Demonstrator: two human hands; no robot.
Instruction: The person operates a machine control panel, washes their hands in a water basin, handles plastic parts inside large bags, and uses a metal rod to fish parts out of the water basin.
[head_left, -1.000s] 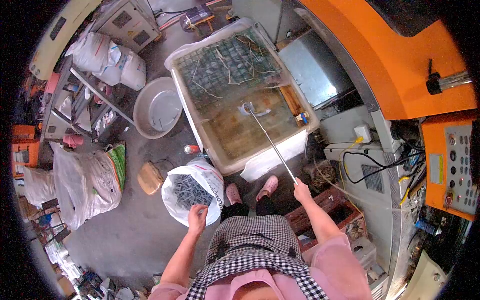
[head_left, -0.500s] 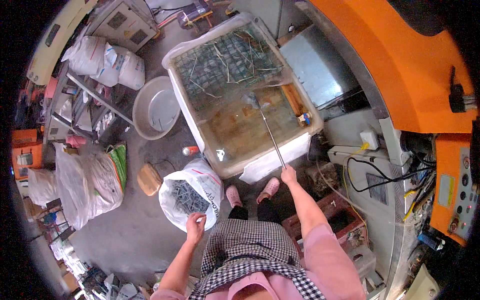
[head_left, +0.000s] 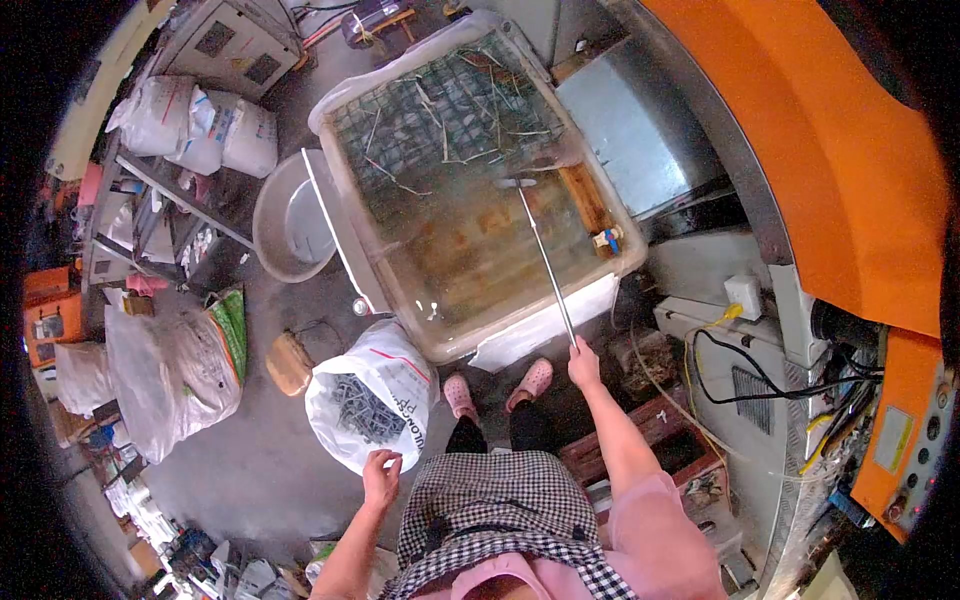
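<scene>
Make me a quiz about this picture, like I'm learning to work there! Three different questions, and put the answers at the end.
1. Which hand holds the long pole? A) left B) right
2. True or false: the pole's far end is over the inside of the big tub.
3. Fill in the blank: the left hand is near an open white ____ with grey pieces inside.

Key: 1. B, the right hand. 2. True. 3. bag.
</scene>
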